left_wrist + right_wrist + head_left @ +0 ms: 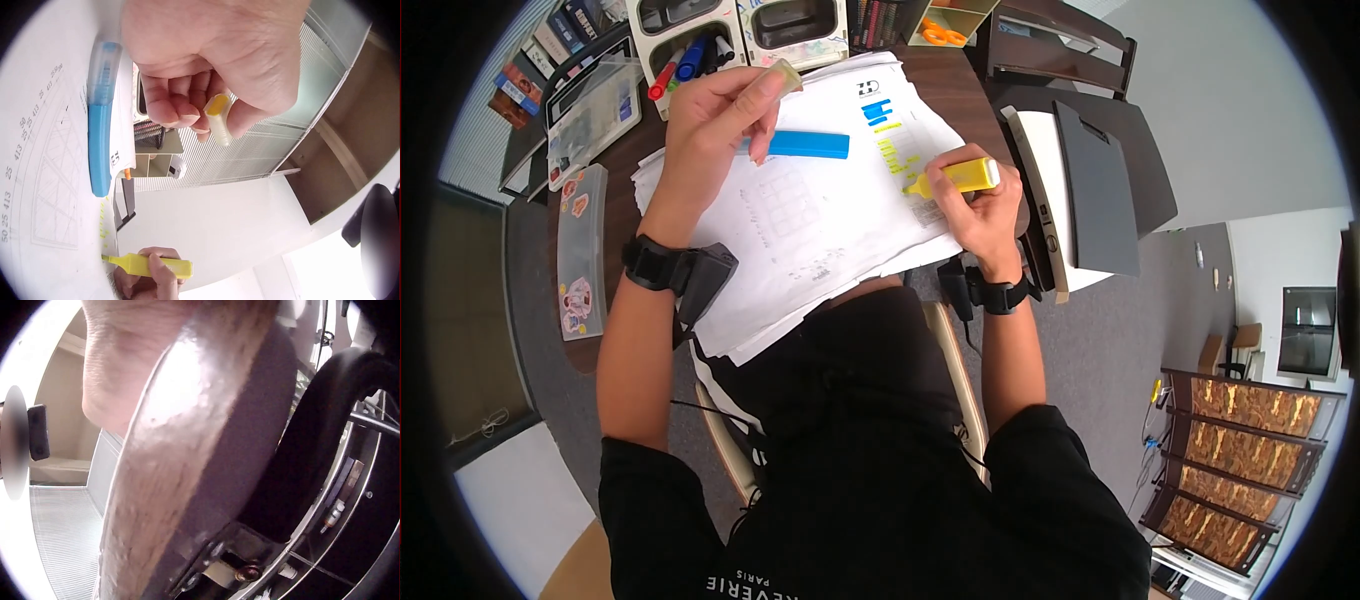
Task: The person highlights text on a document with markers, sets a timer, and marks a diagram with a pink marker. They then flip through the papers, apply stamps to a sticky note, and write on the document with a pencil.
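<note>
My right hand (985,215) grips a yellow highlighter (968,177), its tip at the paper beside several yellow marks (888,155). Blue strokes (877,112) sit above those marks on the same printed sheet (820,200). Raised over the stack, my left hand (710,125) pinches a translucent highlighter cap (220,122) with a yellow patch at its end. Just under that hand lies a blue highlighter (812,145), its clear cap on in the left wrist view. The table edge (181,444) fills much of the right wrist view, where only the base of my right hand shows.
A white organizer (738,38) with red, blue and black markers stands at the back. Orange scissors (943,35) sit in a compartment box. On the left is a clear stickered case (582,255); on the right, a white and dark grey boxy object (1090,190).
</note>
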A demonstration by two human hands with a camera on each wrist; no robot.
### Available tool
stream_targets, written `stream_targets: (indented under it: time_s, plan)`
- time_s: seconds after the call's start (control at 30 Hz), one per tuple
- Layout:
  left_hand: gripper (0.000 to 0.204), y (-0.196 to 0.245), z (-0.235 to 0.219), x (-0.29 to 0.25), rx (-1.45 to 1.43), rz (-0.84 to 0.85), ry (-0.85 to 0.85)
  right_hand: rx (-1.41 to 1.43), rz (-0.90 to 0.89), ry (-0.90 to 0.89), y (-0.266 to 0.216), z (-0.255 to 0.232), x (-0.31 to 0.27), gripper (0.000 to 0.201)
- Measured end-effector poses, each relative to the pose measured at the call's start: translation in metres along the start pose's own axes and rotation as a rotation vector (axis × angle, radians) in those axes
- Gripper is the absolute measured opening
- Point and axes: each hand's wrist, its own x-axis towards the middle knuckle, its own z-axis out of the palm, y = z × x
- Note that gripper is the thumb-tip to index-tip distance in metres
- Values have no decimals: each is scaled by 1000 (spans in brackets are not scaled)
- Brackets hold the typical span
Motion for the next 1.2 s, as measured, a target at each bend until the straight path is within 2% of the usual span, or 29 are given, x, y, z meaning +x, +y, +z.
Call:
stream_targets:
  time_s: [0.17, 0.33, 0.5, 0.57, 0.7, 0.77, 1.2]
  plan:
    - [33, -1, -1, 0, -16, -21, -4, -43, 59, 31, -4, -1, 0, 7]
    - [33, -5, -6, 0, -3, -14, -40, -57, 38, 53, -2, 1, 1, 7]
    - [33, -3, -2, 0, -26, -7, -6, -64, 19, 50, 1, -1, -1, 7]
    - [33, -3, -3, 0, -17, -2, -6, 70, 115, 60, 1, -4, -3, 7]
    - [33, 0, -3, 0, -19, -5, -28, 246, 195, 100, 1, -7, -6, 7]
    - [33, 1, -1, 0, -13, -4, -35, 111, 76, 22, 0, -8, -5, 7]
    - [32, -2, -1, 0, -26, 1, -19, 70, 5, -6, 0, -5, -2, 4]
